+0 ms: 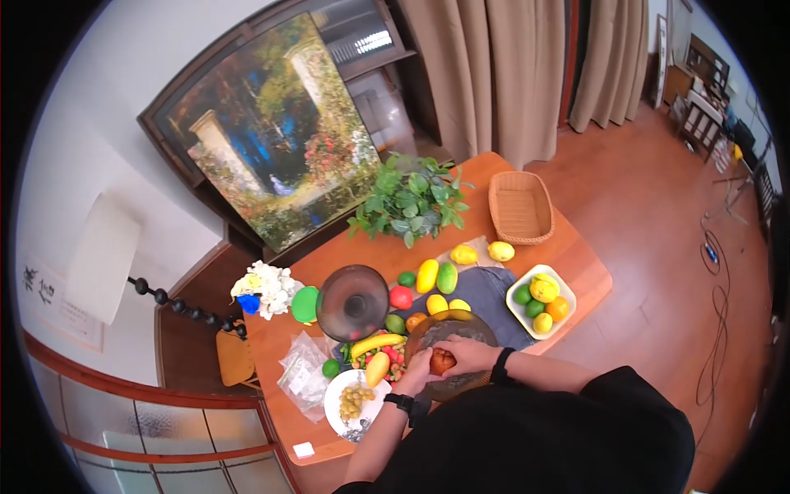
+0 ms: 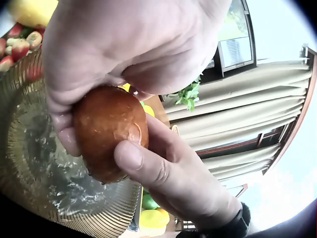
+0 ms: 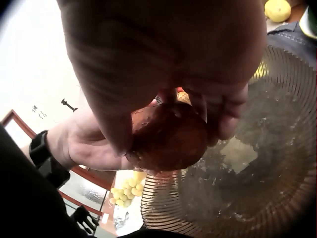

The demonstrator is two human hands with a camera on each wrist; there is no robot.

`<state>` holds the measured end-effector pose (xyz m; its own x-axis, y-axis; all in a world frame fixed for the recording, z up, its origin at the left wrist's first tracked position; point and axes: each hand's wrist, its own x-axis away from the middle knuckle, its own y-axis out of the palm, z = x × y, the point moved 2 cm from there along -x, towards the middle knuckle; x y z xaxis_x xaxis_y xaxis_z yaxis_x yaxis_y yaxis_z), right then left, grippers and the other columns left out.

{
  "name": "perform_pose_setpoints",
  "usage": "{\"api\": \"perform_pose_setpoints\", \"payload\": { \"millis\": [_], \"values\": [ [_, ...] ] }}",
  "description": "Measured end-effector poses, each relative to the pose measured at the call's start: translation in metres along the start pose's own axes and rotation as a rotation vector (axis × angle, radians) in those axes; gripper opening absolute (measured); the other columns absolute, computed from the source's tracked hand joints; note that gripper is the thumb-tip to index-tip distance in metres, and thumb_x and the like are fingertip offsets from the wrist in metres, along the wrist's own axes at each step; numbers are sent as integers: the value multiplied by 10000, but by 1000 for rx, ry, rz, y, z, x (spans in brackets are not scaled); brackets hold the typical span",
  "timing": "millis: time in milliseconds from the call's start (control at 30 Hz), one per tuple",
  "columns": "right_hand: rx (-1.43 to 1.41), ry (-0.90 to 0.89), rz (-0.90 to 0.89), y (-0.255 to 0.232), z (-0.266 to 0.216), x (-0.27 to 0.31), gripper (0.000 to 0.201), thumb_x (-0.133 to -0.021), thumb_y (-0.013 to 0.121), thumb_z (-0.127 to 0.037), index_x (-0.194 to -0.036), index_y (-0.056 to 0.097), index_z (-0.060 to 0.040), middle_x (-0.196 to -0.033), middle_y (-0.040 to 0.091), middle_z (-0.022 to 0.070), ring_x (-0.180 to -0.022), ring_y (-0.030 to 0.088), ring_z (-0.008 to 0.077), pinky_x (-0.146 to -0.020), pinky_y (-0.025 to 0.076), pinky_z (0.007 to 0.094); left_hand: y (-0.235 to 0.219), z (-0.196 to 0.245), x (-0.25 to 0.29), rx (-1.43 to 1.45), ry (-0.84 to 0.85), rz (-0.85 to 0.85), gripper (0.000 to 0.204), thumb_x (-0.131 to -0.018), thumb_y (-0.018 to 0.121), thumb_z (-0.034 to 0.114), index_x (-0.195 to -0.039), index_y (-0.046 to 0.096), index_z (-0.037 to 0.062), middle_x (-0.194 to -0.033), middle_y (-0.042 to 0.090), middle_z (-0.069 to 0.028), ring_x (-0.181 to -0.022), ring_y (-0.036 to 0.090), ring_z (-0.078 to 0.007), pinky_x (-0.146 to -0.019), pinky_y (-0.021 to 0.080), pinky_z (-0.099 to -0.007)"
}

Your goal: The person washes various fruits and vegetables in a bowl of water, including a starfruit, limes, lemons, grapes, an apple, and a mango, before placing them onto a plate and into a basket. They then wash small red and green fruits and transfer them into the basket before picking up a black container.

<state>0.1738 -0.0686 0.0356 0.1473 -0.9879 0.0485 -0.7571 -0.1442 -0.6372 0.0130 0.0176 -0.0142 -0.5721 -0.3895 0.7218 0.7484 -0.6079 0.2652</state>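
Note:
Both hands hold a wet, reddish-brown round fruit (image 2: pixel 109 131) over a ribbed, amber-tinted glass bowl (image 1: pixel 481 333) of water. The left hand (image 1: pixel 417 372), a black watch on its wrist, curls its fingers round one side. From the other side the right hand (image 1: pixel 471 356), with a black wristband, grips it, its thumb (image 2: pixel 131 156) pressed on the skin in the left wrist view. In the right wrist view the fruit overlaps the bowl's edge, and the water (image 3: pixel 223 193) has a bright reflection. Part of the fruit is hidden behind the fingers.
Left of the bowl are a white plate (image 1: pixel 335 403) with grapes (image 1: pixel 355 402), a banana (image 1: pixel 378 344) and plastic bags (image 1: pixel 303 375). A dark round dish (image 1: pixel 337 317) lies behind. A white bowl (image 1: pixel 564 329) of citrus stands right, a wicker basket (image 1: pixel 522 206) and leafy plant (image 1: pixel 415 198) farther back.

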Motion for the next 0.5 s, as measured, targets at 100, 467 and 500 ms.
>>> {"api": "perform_pose_setpoints", "payload": {
  "millis": [100,467,500],
  "values": [
    [31,57,-58,-2,-6,0,701,-720,816,-372,-1306,549,-96,-1226,535,224,-1075,600,414,-957,485,444,-8,-9,-7,-116,6,38,404,-1055,382,322,-1277,523,16,-1244,589,-125,-1089,634,-264,-855,580,-516],
    [-151,145,321,-103,68,-11,625,-752,763,-468,-1157,642,-7,-1020,700,216,-942,695,303,-864,534,394,-24,-14,-1,-293,79,300,438,-976,551,227,-1375,506,53,-1216,597,-90,-977,652,-204,-768,546,-330],
    [-216,247,394,-130,70,-8,625,-759,759,-471,-1149,639,2,-1013,699,213,-932,695,312,-850,539,396,-23,-14,0,-291,79,301,438,-976,551,227,-1375,506,53,-1216,597,-90,-977,652,-204,-768,546,-330]
  ]
}}
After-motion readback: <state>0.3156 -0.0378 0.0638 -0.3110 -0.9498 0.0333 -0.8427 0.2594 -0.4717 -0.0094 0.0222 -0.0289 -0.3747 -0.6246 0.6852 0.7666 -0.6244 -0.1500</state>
